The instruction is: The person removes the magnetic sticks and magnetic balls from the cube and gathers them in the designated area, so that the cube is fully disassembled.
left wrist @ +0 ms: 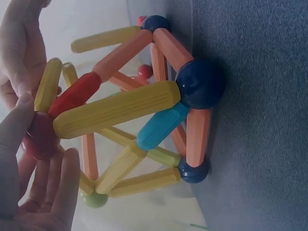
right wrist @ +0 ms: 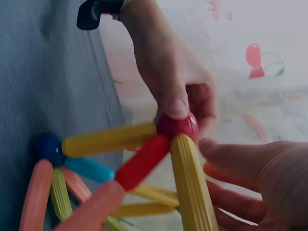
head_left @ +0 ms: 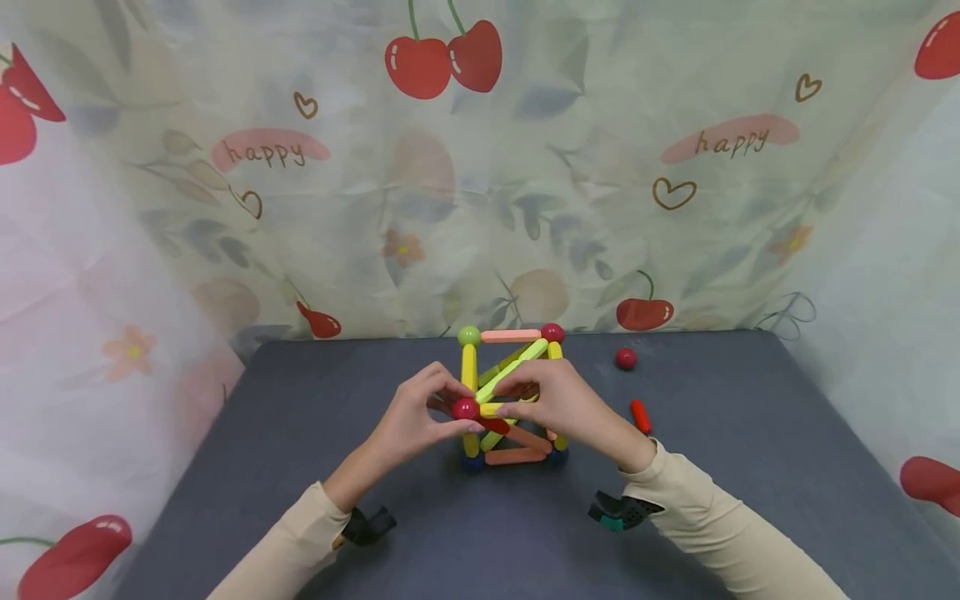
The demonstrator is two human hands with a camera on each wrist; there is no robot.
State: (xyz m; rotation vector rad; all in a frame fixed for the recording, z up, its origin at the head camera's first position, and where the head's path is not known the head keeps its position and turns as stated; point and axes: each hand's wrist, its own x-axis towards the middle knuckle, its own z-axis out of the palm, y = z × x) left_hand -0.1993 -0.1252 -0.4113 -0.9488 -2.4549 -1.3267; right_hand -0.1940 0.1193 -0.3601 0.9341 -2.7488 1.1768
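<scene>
- Frame of sticks and balls [head_left: 513, 368] stands on the dark table [head_left: 337, 392], toward the far edge, about midway between the two far corners
- Left hand [head_left: 412, 412]: thumb and fingers closed in a pinch on a red ball [head_left: 466, 408], an upper joint of the frame on the side facing the person
- Right hand [head_left: 558, 404]: thumb and fingers nearly together, gripping a yellow stick [right wrist: 193, 185] whose end meets that same ball; the two thumbs come close beside each other
- From the held ball, a second yellow stick [left wrist: 118, 108] runs down to a dark blue ball [left wrist: 200, 84] at the base
- Also from the held ball, a red stick [left wrist: 75, 93] slants down, meeting a coral stick [left wrist: 122, 55] end to end; the coral one reaches another dark blue ball [left wrist: 156, 22]
- Blue stick [left wrist: 162, 127] slopes up from the nearer base ball, in line with a further yellow piece
- Top of the frame, far side: green ball [head_left: 469, 336] toward the table's left edge, second red ball [head_left: 552, 332] toward its right, coral bar [head_left: 511, 337] between them
- Loose on the table, right of the frame: a spare red ball [head_left: 626, 358] near the far edge, and a short red rod [head_left: 640, 416] lying closer to the person, just beyond the right wrist
- Patterned cloth [head_left: 480, 167] hangs behind the far edge; both sleeves [head_left: 727, 542] cream
</scene>
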